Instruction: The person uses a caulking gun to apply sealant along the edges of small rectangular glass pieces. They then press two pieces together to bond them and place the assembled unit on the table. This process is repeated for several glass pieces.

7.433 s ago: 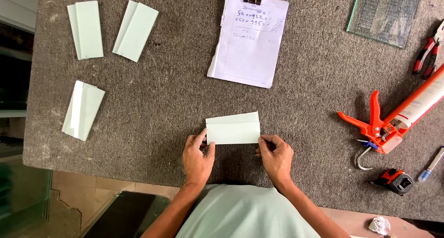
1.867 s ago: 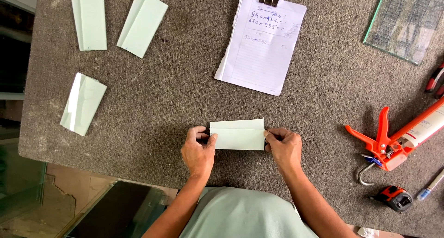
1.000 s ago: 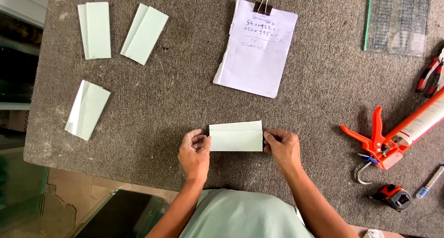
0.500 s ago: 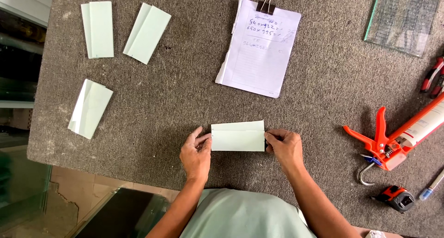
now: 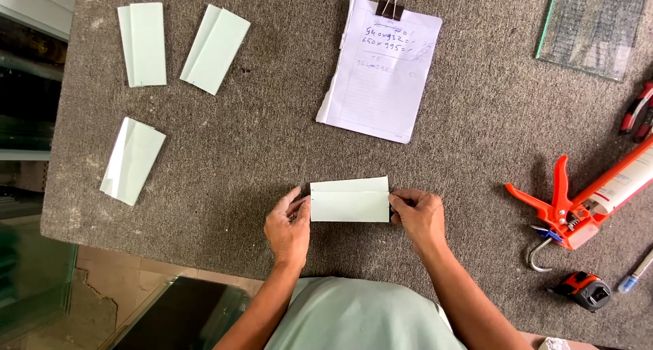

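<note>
Looking down at a bench (image 5: 224, 159) covered in coarse grey carpet, I see three pale green folded rectangular pieces (image 5: 141, 44) lying flat at the far left, well apart from my hands. Near the front edge, my left hand (image 5: 289, 227) pinches the left end of a smooth pale green rectangular piece (image 5: 350, 200), fingers (image 5: 294, 199) nearly closed on it, while my right hand (image 5: 418, 217) grips the right end the same way. Open carpet surrounds it; clipped lined papers (image 5: 381, 71) lie beyond, an orange caulking gun (image 5: 578, 207) far right.
</note>
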